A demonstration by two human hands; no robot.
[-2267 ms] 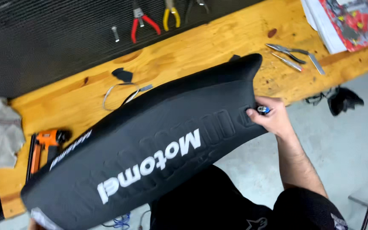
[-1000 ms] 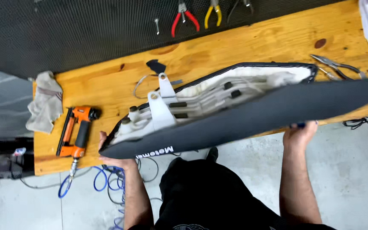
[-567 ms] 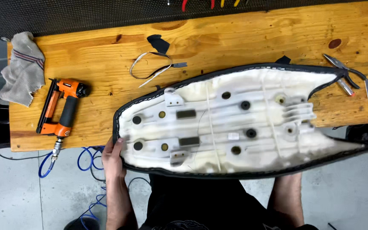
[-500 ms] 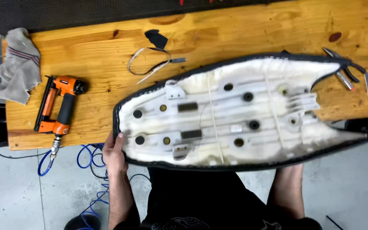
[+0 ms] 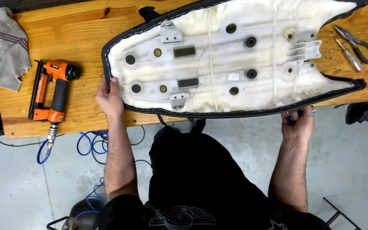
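Lying underside-up on the bench (image 5: 77,34), the seat (image 5: 231,59) shows its pale moulded base, edged by a black cover. Left hand (image 5: 109,96) is closed on the seat's broad end, thumb over the rim; right hand (image 5: 298,123) grips the near edge toward the narrow end, also holding a small blue object. The seat looks stiff, bulky and moderately heavy; its rim is the best grip. A stapler (image 5: 50,91) lies left of the seat, pliers (image 5: 356,42) right.

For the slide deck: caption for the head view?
Both hands, left and right, hold an upturned motorcycle seat on a wooden workbench.
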